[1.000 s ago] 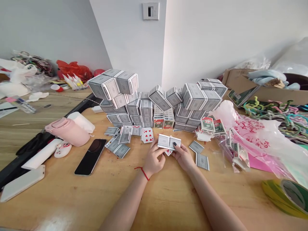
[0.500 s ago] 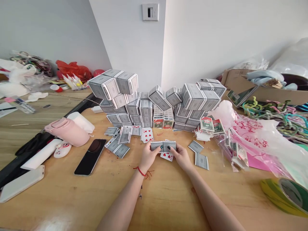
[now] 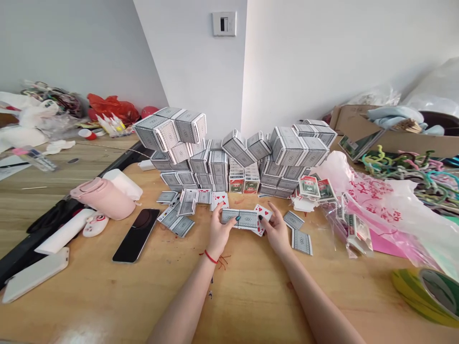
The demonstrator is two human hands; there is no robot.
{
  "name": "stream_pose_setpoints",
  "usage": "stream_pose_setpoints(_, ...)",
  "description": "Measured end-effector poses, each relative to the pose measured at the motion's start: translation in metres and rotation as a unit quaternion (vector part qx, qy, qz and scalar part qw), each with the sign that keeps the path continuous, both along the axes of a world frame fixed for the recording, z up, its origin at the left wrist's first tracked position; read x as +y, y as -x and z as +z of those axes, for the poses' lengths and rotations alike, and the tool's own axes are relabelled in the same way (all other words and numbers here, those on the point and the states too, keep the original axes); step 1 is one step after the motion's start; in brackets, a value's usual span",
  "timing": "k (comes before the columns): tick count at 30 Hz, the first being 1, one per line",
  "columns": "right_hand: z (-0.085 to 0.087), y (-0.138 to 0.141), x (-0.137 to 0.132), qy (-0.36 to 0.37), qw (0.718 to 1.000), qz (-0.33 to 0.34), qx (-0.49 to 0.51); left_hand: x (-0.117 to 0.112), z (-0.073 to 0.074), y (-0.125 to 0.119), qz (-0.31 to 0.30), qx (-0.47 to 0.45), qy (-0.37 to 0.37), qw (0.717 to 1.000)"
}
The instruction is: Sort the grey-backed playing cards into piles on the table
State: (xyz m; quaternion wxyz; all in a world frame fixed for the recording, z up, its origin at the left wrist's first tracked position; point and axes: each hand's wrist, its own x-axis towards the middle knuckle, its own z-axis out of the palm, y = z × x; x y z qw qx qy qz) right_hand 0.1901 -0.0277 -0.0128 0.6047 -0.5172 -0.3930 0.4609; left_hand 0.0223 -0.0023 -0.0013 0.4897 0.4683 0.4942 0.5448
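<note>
My left hand (image 3: 219, 231) pinches the left end of a folded piece of grey-backed playing cards (image 3: 241, 218) held just above the wooden table (image 3: 251, 296). My right hand (image 3: 275, 230) grips its right end together with a red hearts card (image 3: 263, 213) that fans out face up. Both hands are closed on the cards. A red string circles my left wrist. Behind the hands rises a wall of blocks made from folded cards (image 3: 229, 153).
Loose cards (image 3: 179, 210) lie left of my hands and two card backs (image 3: 299, 234) to the right. A black phone (image 3: 136, 235), a pink bottle (image 3: 103, 198), a pink plastic bag (image 3: 376, 210), tape rolls (image 3: 426, 291) and a cardboard box (image 3: 390, 134) crowd the sides.
The folded cards went from raised and tilted to lower and flat between my hands. A red hearts card moved from underneath to the right end, face up.
</note>
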Motion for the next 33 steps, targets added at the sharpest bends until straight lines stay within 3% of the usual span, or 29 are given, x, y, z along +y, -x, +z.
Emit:
stream_pose_setpoints(3, 0.004, -0.001, -0.001, 0.005, 0.999, -0.025, 0.026, -0.001, 0.000, 0.001, -0.002, 0.044, -0.023, 0.999)
stream_pose_setpoints(8, 0.008, -0.005, -0.003, -0.005, 0.995, -0.095, 0.010, -0.005, 0.007, 0.000, -0.022, -0.048, -0.012, 0.999)
stream_pose_setpoints(16, 0.005, -0.003, 0.000, -0.032, 0.989, -0.088, 0.118, -0.004, 0.009, -0.002, -0.011, -0.153, 0.000, 0.988)
stream_pose_setpoints(21, 0.008, -0.003, -0.004, -0.024, 0.982, -0.026, 0.186, -0.004, 0.011, -0.001, -0.019, -0.210, 0.043, 0.977)
stream_pose_setpoints(25, 0.014, 0.001, -0.006, -0.016, 0.979, 0.010, 0.201, -0.003, 0.010, -0.001, -0.006, -0.168, 0.037, 0.985)
stream_pose_setpoints(33, 0.017, 0.008, -0.008, 0.004, 0.987, 0.047, 0.155, -0.003, 0.007, -0.001, 0.016, 0.066, -0.044, 0.997)
